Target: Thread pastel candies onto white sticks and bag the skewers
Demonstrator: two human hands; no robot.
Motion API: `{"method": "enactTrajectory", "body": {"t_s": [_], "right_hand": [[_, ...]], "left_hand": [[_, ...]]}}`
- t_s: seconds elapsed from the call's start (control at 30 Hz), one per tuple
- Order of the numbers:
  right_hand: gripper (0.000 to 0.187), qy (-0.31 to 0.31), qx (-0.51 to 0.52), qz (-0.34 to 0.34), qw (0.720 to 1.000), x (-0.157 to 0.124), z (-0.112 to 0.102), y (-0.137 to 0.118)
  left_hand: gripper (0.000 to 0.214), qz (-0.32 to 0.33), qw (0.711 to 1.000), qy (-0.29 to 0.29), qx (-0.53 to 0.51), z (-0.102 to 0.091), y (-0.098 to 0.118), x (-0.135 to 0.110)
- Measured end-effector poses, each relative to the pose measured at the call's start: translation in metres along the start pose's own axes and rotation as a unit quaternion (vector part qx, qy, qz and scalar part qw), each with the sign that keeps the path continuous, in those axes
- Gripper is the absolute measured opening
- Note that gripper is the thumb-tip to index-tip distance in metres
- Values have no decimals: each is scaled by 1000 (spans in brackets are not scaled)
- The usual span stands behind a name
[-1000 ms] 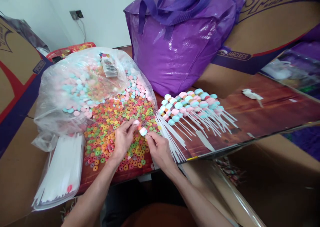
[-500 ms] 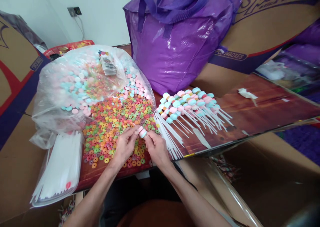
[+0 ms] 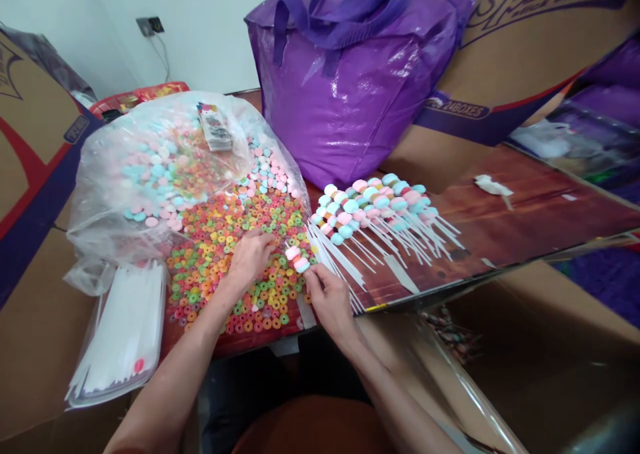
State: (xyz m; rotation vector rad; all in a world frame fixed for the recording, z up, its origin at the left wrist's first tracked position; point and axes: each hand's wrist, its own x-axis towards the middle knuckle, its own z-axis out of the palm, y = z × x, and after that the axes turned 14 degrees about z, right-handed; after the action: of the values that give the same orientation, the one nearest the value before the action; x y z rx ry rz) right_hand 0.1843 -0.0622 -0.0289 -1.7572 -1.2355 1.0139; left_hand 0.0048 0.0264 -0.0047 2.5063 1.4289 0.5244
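Observation:
My right hand [image 3: 327,301] is closed on a thin white stick, and that candy skewer [image 3: 297,259] carries a pink and a blue sweet at its tip. My left hand [image 3: 250,254] rests on the spread of coloured candy rings [image 3: 215,234], fingers curled down onto them; what they pinch is hidden. Just right of the skewer lies a fan of bare white sticks [image 3: 343,267]. Beyond these sits a row of finished skewers [image 3: 375,207] with pastel sweets.
An open clear plastic bag [image 3: 145,167] of pastel sweets and rings lies behind the pile. A packet of white sticks [image 3: 125,327] hangs off the table's left front. A purple bag [image 3: 350,94] stands behind, with cardboard boxes [image 3: 30,147] around. A paper scrap [image 3: 493,186] lies on the wooden table [image 3: 540,214].
My hands have parted. The left moved left and down onto the candy rings, while the right drew back to the right with the skewer, which now shows two sweets.

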Motion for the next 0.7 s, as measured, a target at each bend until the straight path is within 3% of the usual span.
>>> {"method": "enactTrajectory", "body": {"t_s": [0.17, 0.3, 0.4, 0.57, 0.7], "right_hand": [[31, -2, 3, -4, 1000, 0, 0, 2], [29, 3, 7, -9, 1000, 1, 1, 2], [28, 5, 8, -11, 1000, 0, 1, 2], [28, 6, 3, -11, 1000, 0, 1, 1], [28, 3, 9, -10, 1000, 0, 2, 3]], "left_hand": [[20, -13, 993, 81, -79, -2, -8, -4], [20, -19, 993, 96, -66, -2, -7, -4], [23, 13, 998, 61, -14, 1, 0, 0], [28, 41, 989, -64, 130, 0, 14, 11], [27, 39, 986, -108, 122, -4, 16, 18]]}}
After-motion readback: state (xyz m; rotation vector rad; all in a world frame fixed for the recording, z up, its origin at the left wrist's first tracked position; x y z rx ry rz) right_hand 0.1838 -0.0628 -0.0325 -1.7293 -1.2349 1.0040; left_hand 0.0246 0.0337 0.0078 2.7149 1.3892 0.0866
